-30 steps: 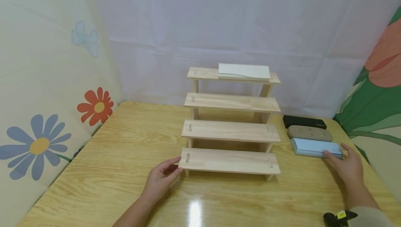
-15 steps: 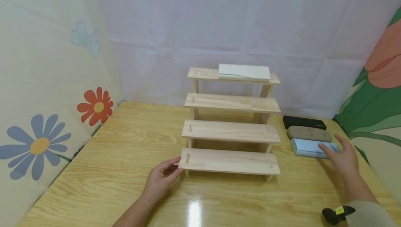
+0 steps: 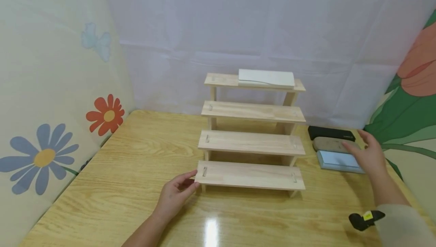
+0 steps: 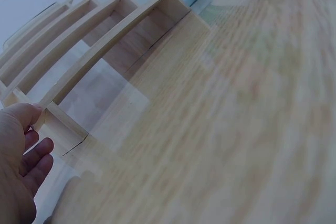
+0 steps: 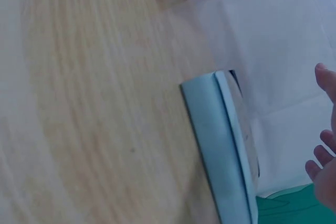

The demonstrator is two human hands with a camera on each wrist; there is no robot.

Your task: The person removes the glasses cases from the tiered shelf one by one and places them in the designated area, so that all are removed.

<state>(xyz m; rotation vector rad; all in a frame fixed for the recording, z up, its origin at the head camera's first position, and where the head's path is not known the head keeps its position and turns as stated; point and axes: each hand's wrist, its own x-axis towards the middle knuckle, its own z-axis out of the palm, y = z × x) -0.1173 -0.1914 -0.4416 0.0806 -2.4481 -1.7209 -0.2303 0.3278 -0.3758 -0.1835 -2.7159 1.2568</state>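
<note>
A four-tier wooden display stand (image 3: pixel 252 141) stands mid-table in the head view. My left hand (image 3: pixel 175 196) pinches the left end of its lowest shelf; in the left wrist view the thumb lies at the shelf's corner. At the right, a light blue glasses case (image 3: pixel 338 160), a taupe glasses case (image 3: pixel 328 144) and a black glasses case (image 3: pixel 330 133) lie in a row. My right hand (image 3: pixel 372 158) is over their right ends, thumb and fingers spread, holding nothing. It covers part of the blue and taupe cases.
A white glasses case (image 3: pixel 265 78) lies on the stand's top shelf. Behind the wooden table (image 3: pixel 136 156) hangs a pale cloth backdrop (image 3: pixel 170 16). Flower-printed panels (image 3: pixel 44 88) border both sides.
My right hand has moved off the light blue case, up and to the left, over the taupe case. The left hand stays at the lowest shelf, and the cases lie where they were.
</note>
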